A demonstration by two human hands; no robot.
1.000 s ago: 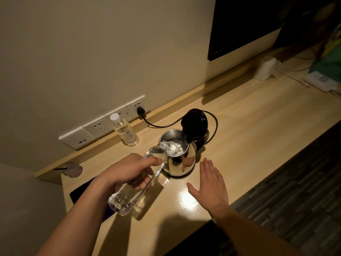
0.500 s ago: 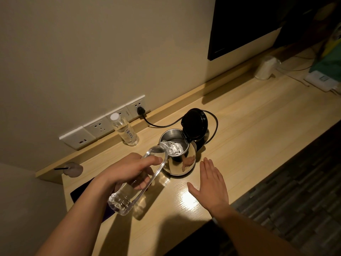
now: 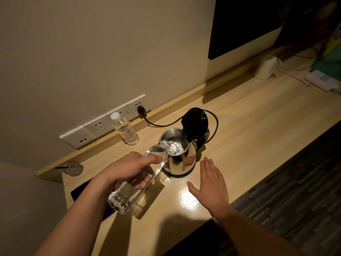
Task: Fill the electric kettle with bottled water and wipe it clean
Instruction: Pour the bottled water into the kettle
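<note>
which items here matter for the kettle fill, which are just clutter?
In play: tilted bottle in left hand, kettle with open lid, right hand flat on desk.
Lying about: capped bottle, white roll, wall sockets.

A kettle (image 3: 178, 156) stands on the worktop (image 3: 258, 130), its lid (image 3: 194, 123) raised at the far side. A tilted bottle (image 3: 140, 179), held in the left hand (image 3: 129, 169), reaches in from the near left with its mouth over the kettle's opening. The right hand (image 3: 210, 183) lies flat on the worktop just right of the kettle. A second bottle (image 3: 125, 129) stands upright behind and to the left, before the wall sockets (image 3: 99, 126), where the kettle's cord (image 3: 215, 124) is plugged in.
</note>
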